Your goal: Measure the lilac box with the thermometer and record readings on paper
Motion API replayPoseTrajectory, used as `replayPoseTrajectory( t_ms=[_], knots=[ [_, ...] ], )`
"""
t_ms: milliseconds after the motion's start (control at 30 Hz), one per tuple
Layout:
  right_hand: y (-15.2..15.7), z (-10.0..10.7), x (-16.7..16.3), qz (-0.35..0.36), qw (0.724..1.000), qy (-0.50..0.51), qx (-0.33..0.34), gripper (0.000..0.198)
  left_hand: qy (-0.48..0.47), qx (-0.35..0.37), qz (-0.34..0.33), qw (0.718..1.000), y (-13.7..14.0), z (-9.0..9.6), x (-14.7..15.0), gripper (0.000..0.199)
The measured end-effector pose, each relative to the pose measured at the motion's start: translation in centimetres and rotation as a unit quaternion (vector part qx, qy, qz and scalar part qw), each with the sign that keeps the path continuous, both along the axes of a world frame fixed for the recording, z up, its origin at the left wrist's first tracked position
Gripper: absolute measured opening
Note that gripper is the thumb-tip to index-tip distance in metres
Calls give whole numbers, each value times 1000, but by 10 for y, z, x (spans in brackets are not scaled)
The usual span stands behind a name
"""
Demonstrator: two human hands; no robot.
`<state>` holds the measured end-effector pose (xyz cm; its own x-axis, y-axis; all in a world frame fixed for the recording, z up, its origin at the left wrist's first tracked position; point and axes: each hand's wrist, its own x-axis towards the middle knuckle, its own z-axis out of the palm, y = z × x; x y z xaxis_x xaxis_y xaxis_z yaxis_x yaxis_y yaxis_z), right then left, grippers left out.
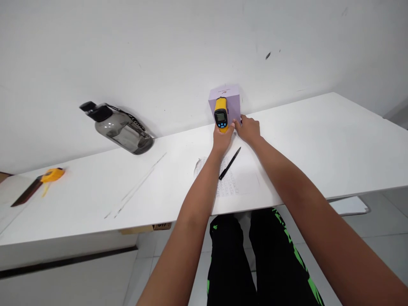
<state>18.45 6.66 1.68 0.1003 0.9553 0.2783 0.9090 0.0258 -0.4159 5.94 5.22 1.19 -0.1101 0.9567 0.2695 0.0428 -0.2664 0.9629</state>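
Observation:
A yellow and black infrared thermometer (221,115) stands upright in my left hand (222,138), its small grey screen and blue buttons facing me. My left fingers are wrapped round its handle, which they mostly hide. Directly behind it a light purple box (234,106) rests on the table against the wall. My right hand (249,128) grips the lower right corner of this box, thumb in front and fingers at its side. Below my hands a black pen (230,163) lies slanted across a sheet of paper (228,187) with handwriting, partly covered by my left forearm.
A grey translucent bottle (123,131) with a black cap and strap stands left of centre by the wall. Farther left on the white table (153,191) lie a yellow tape measure (52,174) and a dark flat-bladed object (27,192). My legs are below the front edge.

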Motion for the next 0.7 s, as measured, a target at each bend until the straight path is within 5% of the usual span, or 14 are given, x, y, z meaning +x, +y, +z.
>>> replayPoseTrajectory(
  t_ms=[367,567,700],
  knots=[
    [0,-2,-2,-2,1000,7,1,60,-6,-17,5,1000,-2,5,0,35],
    [-6,4,-6,35,990,-34,134,62,-10,-18,7,1000,4,-2,0,46],
    [-11,8,-11,26,984,-103,146,63,-14,-6,-5,1000,4,-2,0,52]
  ],
)
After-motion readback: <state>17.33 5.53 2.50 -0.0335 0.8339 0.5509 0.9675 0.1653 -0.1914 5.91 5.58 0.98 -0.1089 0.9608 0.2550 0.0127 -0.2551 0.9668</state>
